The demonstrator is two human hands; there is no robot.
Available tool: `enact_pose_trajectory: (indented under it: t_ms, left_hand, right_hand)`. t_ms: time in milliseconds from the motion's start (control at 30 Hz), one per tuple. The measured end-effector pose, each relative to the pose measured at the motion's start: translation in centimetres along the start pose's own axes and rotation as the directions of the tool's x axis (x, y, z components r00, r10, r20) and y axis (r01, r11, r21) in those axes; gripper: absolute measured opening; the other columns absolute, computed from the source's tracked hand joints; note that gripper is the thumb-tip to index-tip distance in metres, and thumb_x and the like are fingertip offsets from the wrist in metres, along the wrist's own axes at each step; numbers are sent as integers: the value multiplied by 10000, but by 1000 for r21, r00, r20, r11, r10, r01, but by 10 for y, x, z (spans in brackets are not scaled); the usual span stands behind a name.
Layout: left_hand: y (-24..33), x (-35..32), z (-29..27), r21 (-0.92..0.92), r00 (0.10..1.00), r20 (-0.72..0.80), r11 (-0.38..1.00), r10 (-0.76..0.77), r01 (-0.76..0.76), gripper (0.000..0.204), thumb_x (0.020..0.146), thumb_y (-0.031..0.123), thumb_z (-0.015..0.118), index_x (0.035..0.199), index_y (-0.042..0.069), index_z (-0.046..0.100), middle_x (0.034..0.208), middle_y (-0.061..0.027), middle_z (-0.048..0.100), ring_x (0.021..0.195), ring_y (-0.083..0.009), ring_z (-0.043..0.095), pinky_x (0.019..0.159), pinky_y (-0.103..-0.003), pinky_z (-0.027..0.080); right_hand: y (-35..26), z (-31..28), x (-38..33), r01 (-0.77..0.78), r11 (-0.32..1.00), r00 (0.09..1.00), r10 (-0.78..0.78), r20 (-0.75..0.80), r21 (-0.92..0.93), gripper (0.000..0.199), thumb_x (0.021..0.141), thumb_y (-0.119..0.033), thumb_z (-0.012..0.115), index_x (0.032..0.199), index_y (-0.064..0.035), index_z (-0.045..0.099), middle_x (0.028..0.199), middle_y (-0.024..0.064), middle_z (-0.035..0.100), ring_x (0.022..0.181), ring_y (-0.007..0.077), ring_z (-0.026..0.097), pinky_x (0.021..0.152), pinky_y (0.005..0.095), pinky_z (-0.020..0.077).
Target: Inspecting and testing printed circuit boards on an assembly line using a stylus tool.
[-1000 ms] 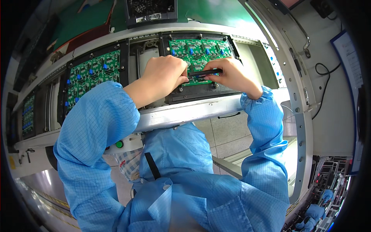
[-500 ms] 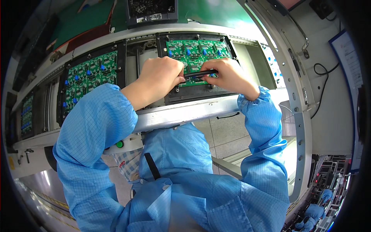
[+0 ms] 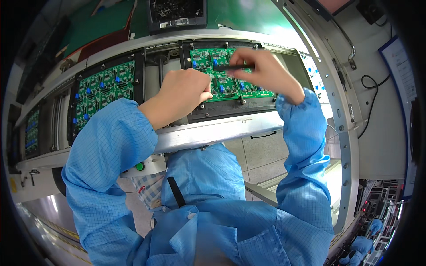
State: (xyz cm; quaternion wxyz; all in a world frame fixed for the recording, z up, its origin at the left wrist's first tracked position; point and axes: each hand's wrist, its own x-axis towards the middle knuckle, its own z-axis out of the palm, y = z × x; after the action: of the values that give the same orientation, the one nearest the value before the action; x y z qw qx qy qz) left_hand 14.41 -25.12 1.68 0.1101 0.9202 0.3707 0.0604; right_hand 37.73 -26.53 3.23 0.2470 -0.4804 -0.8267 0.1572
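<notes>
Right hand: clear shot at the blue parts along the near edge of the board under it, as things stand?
Probably yes. The right hand, holding a slim dark object, hovers over the green board; at least two near-edge blue parts show uncovered, and the left hand sits off to their left.

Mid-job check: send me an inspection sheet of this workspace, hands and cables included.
Surface: pale metal rail along the near edge.
Job's things: green circuit panel with blue parts, in a black frame; slim dark object above it, blurred.
Clutter: bin of small dark parts beyond the line.
Left hand: at the panel's left side, fingers curled; whether it holds anything is hidden.
Right hand: grips the slim dark object.
Cables: black cable, looped, at right.
Surroundings: second green panel to the left; blue-edged clipboard far right.
</notes>
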Motion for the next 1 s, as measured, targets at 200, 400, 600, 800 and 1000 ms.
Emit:
enact_pose_trajectory:
  t_ms: [200, 400, 600, 800, 1000]
  left_hand:
    - [2, -1, 1, 34, 999, 15, 999, 33, -33, 180, 832, 317, 722, 787, 143, 711, 760, -31, 711, 738, -233, 692, 634, -385, 513]
    - [2, -7, -11, -22, 1000, 20, 1000, 3, -3, 173, 819, 322, 717, 813, 150, 731, 798, -65, 713, 817, -278, 689, 675, -419, 520]
    - [-1, -16, -20, -98, 998, 56, 995, 15, -9, 201, 842, 337, 712, 894, 144, 729, 798, -60, 713, 785, -269, 690, 658, -414, 521]
    - [-2, -25, -28, -156, 999, 41, 988, 12, -5, 196, 854, 310, 713, 919, 126, 724, 736, -37, 690, 722, -247, 679, 610, -387, 505]
    - [-9, -39, -47, -110, 998, -28, 993, 47, -50, 214, 851, 306, 714, 912, 101, 716, 729, -49, 691, 704, -261, 675, 589, -390, 497]
  right_hand:
    - [13, -3, 88, 150, 947, 945, -222, -240, -283, 267, 889, -282, 651, 1032, -58, 649, 904, 124, 703, 783, 315, 659, 683, 400, 504]
    - [17, 24, 220, 15, 860, 994, -69, -86, -511, 276, 897, -243, 599, 1109, -80, 667, 1090, 197, 672, 964, 394, 656, 857, 468, 537]
    - [25, 37, 239, -265, 882, 964, 250, -90, -391, 322, 791, -221, 722, 1046, -25, 709, 1045, 221, 698, 1004, 391, 671, 866, 472, 549]
    - [17, 29, 236, -285, 886, 958, 255, -129, -367, 273, 749, -131, 718, 999, -22, 723, 1037, 224, 698, 1001, 389, 675, 862, 459, 554]
    - [11, 17, 233, -256, 907, 966, 224, -130, -335, 238, 726, -64, 672, 944, 13, 728, 1004, 255, 691, 978, 389, 680, 857, 435, 555]
